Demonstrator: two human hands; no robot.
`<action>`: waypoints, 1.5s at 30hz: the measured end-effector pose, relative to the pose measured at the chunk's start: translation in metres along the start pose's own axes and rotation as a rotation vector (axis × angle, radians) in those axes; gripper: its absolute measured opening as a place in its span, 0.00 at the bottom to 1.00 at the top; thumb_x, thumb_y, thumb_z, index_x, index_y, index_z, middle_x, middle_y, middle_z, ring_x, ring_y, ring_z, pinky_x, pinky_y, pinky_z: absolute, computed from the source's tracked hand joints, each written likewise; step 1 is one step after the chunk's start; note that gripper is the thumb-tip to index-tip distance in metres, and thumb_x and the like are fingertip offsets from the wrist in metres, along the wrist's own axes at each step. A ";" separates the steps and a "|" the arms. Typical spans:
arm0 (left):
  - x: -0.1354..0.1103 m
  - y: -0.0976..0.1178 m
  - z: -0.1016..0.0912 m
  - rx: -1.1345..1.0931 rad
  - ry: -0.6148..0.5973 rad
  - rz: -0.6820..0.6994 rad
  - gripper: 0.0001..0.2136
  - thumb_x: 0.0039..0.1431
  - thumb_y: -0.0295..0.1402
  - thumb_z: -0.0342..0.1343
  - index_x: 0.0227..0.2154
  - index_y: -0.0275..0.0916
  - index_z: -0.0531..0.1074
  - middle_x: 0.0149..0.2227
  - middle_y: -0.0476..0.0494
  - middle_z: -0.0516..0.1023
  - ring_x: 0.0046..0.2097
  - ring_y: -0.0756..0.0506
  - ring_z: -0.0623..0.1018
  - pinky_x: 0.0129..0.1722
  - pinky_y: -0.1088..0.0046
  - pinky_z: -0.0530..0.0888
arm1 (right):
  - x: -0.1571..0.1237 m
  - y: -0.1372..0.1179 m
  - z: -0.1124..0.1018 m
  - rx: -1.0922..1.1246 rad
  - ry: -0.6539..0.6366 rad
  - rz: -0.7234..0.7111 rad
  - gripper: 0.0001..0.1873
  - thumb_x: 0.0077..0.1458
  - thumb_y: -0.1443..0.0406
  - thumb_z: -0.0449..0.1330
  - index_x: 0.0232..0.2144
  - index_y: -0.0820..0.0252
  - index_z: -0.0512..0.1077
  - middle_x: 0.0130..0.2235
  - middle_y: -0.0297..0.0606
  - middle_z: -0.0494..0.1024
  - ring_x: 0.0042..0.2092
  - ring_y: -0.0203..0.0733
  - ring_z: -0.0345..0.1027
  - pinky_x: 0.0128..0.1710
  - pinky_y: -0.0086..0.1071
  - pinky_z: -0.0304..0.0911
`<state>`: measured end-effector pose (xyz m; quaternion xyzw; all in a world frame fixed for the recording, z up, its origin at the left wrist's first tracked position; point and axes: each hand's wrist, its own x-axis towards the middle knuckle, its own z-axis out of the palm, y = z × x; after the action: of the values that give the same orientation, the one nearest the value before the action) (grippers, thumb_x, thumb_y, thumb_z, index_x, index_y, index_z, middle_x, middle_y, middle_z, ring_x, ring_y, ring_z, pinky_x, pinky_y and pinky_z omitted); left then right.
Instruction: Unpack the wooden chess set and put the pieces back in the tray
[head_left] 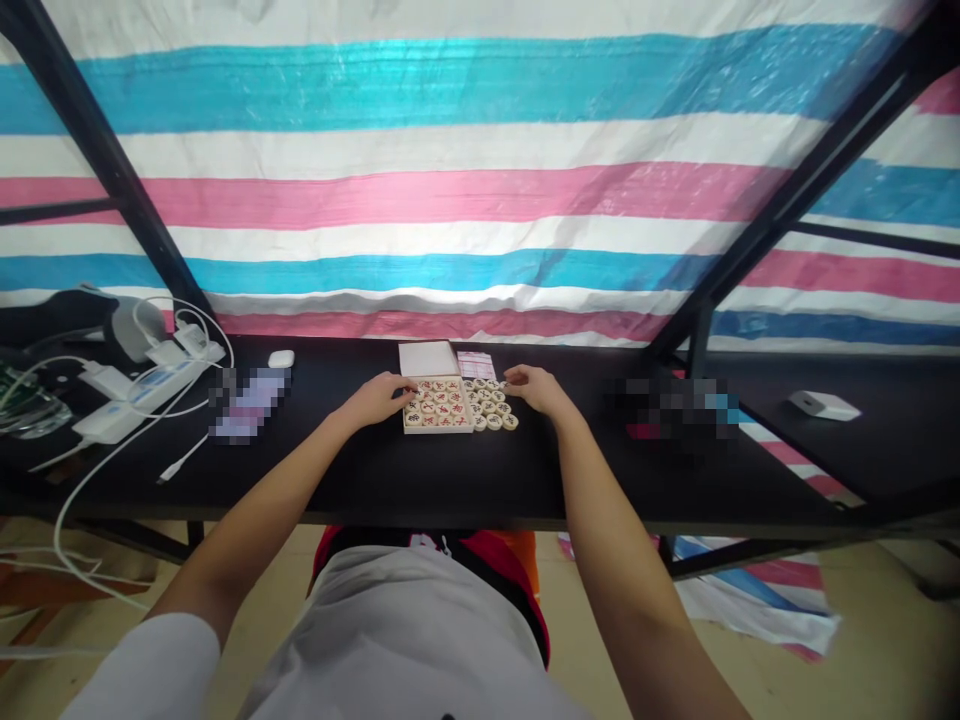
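Grey shirt (420, 640) lies nearest the camera, below a black desk (360, 475). At left, a white power strip (154, 392) carries plugs and cables. Left hand (381, 398) — fingers curled, tips close together — reaches over the left side of an open box (439, 429); whether it grips anything cannot be told. Inside sit rows of round game pieces (442, 408). Loose pieces (493, 408) lie just beside its right wall. Right hand (534, 388) — thumb and fingers slightly parted — reaches their far edge; any hold is unclear.
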<state>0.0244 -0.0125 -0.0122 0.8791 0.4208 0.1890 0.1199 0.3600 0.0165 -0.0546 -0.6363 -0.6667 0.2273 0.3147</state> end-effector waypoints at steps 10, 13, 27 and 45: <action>0.004 0.004 0.006 -0.029 0.082 -0.090 0.12 0.56 0.41 0.54 0.36 0.42 0.77 0.35 0.45 0.79 0.40 0.43 0.75 0.42 0.68 0.69 | -0.013 -0.031 -0.007 -0.088 0.247 -0.116 0.14 0.53 0.63 0.55 0.40 0.61 0.74 0.41 0.42 0.76 0.39 0.41 0.69 0.46 0.38 0.62; 0.005 0.002 0.008 -0.064 0.104 -0.107 0.10 0.54 0.40 0.57 0.34 0.42 0.77 0.35 0.46 0.78 0.39 0.44 0.74 0.43 0.68 0.69 | -0.018 -0.047 0.000 -0.028 0.264 -0.225 0.13 0.53 0.62 0.54 0.38 0.61 0.74 0.37 0.40 0.77 0.38 0.41 0.69 0.44 0.36 0.63; 0.003 0.012 0.011 -0.486 0.250 -0.041 0.10 0.49 0.39 0.60 0.31 0.37 0.74 0.32 0.46 0.76 0.34 0.48 0.75 0.37 0.70 0.73 | -0.048 -0.106 0.049 0.039 -0.153 -0.585 0.14 0.57 0.58 0.55 0.43 0.57 0.71 0.38 0.39 0.75 0.35 0.37 0.69 0.37 0.32 0.65; -0.005 0.011 -0.011 -0.052 0.041 0.089 0.16 0.59 0.44 0.50 0.39 0.40 0.76 0.39 0.42 0.78 0.43 0.43 0.74 0.46 0.67 0.68 | -0.014 -0.025 -0.016 -0.101 0.213 0.097 0.10 0.46 0.60 0.59 0.30 0.61 0.73 0.31 0.40 0.77 0.35 0.41 0.69 0.39 0.35 0.62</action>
<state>0.0245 -0.0221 0.0008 0.8895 0.3787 0.2228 0.1255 0.3533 -0.0009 -0.0279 -0.7033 -0.6086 0.1397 0.3398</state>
